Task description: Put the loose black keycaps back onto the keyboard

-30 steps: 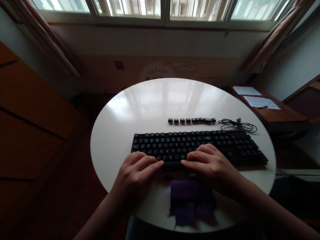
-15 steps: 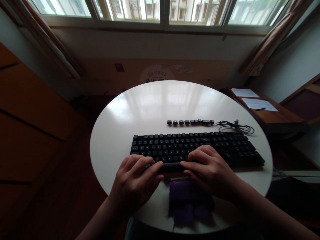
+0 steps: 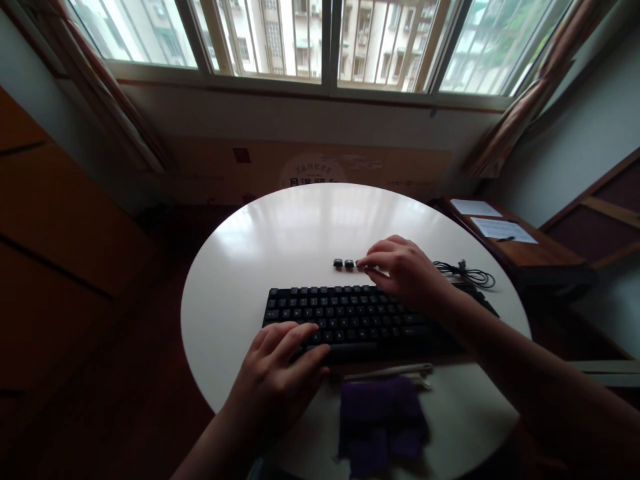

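Observation:
A black keyboard lies on the white round table. My left hand is at its lower left corner, fingers on the keys and thumb by the front edge, gripping it. Beyond the keyboard, my right hand pinches with thumb and index at the third loose keycap in a row; the fingers partly cover it. Two more keycaps, one black keycap and its neighbour, lie left of it. The rest of the row is hidden behind my right hand.
A coiled black cable lies behind the keyboard's right end. Near me are a purple cloth and a slim pale tool. A wooden side table at the right holds papers and a pen.
My right hand has left the keyboard's front edge and moved forward to the loose keycaps. My left hand stays at the keyboard's lower left. The view has tilted up slightly.

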Demonstrator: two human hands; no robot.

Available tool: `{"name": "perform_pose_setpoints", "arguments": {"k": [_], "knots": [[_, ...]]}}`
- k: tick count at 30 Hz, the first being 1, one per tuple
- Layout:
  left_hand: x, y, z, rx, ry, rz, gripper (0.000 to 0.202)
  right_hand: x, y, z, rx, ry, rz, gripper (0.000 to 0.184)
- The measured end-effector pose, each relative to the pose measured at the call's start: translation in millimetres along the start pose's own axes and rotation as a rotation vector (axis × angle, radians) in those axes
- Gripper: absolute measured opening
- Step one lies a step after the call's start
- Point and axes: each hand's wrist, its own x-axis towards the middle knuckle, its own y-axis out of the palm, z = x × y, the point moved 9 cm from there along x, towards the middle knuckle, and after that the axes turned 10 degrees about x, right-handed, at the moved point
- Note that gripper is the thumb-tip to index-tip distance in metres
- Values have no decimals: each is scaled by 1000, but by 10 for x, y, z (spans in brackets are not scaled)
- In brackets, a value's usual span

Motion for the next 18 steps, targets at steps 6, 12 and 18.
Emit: {"name": "perform_pose_setpoints", "arguments": {"k": [6,12,18], "knots": [[-11,16,7,-39,13,6,16,536,596,-451,113,233,244,17],[-18,5,3,-38,6,13,16,595,899,-498,134,302,347,18],[-19,19,10,-31,14,18,17,666,856,-364,140,269,301,7]]}}
